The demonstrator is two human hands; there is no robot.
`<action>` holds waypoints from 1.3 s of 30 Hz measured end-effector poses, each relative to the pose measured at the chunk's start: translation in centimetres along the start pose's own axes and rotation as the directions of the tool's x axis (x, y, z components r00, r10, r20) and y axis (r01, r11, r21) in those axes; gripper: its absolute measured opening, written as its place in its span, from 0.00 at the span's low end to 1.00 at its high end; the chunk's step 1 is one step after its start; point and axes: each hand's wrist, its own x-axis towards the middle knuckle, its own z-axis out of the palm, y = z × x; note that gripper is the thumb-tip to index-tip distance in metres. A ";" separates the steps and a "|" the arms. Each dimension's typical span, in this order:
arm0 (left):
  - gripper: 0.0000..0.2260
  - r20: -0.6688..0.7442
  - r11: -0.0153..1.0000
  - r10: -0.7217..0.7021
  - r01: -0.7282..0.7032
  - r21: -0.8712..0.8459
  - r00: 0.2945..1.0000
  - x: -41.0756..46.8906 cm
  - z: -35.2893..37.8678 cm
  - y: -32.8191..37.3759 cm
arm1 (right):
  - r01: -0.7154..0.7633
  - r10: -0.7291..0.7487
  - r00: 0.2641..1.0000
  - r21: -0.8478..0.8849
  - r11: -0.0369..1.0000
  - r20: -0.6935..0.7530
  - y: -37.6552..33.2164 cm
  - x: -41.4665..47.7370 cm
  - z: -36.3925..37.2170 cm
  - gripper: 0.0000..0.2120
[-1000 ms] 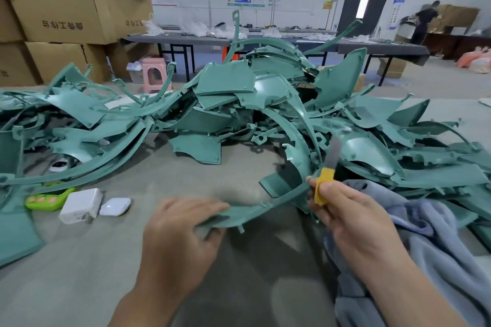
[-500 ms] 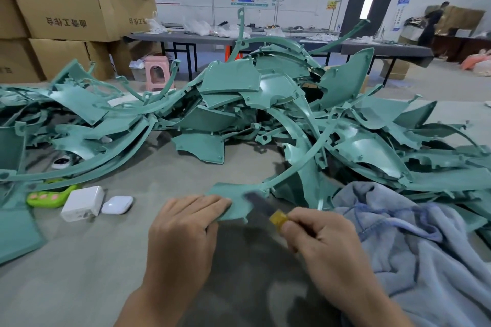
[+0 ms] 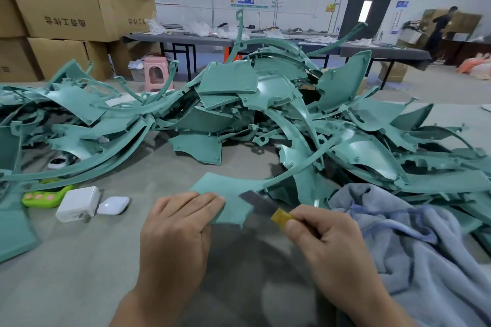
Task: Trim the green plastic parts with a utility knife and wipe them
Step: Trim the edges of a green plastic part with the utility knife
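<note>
The left hand grips the broad flat end of one green plastic part, fingers laid over its top face and the near edge tucked under them; the part sits just above the grey worktop in front of the person, and its thin curved arm sweeps up and to the right into the pile of green parts; the right hand is clenched around a utility knife, thumb pressed on the yellow handle, the bare grey blade pointing up-left with its tip at the right edge of the flat end; whether the blade touches the plastic I cannot tell; a blue-grey cloth lies bunched on the worktop just right of the right hand, partly under the nearest pile pieces; on the left of the worktop a white charger and a white earbud case lie side by side, with a lime-green gadget beside them; cardboard boxes are stacked at the far left, a pink stool stands behind the pile, and a person stands at the far right.
</note>
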 end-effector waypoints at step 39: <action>0.14 0.094 0.978 0.026 -0.006 -0.207 0.995 0.3 -0.9 0.0 | -0.139 0.140 0.990 0.025 0.990 -0.022 2.4 0.8 -1.1 0.10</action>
